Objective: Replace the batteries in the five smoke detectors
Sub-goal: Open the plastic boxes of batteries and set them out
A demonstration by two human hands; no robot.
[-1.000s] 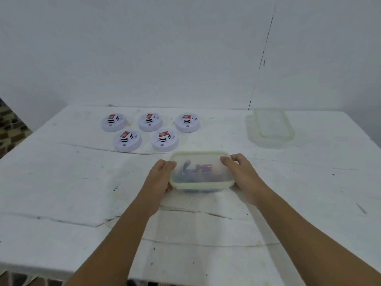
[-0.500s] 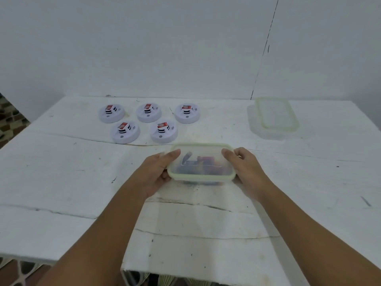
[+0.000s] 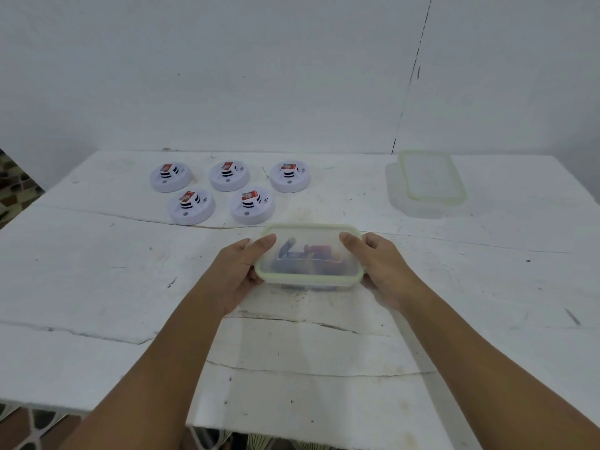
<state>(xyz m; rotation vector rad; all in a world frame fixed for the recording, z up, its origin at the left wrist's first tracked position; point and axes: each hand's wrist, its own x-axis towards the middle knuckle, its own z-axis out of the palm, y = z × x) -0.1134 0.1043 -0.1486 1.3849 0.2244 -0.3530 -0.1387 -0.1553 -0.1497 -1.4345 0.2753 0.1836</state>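
Observation:
Several white round smoke detectors (image 3: 229,175) lie face down in two rows at the back left of the white table (image 3: 97,271), each with a red-labelled battery on top. A clear lidded plastic box (image 3: 310,256) with a pale green rim sits mid-table; dark and red batteries show dimly through its lid. My left hand (image 3: 242,271) grips the box's left end, with the thumb lying on the lid. My right hand (image 3: 378,266) grips the right end the same way.
A second clear container (image 3: 397,196) stands at the back right with its green-rimmed lid (image 3: 430,175) lying askew on top. A white wall rises behind the table. Patterned floor shows past the left and front edges.
The camera tilted up slightly. Both hands stayed on the box ends, and the lidded box shifted a little nearer to me.

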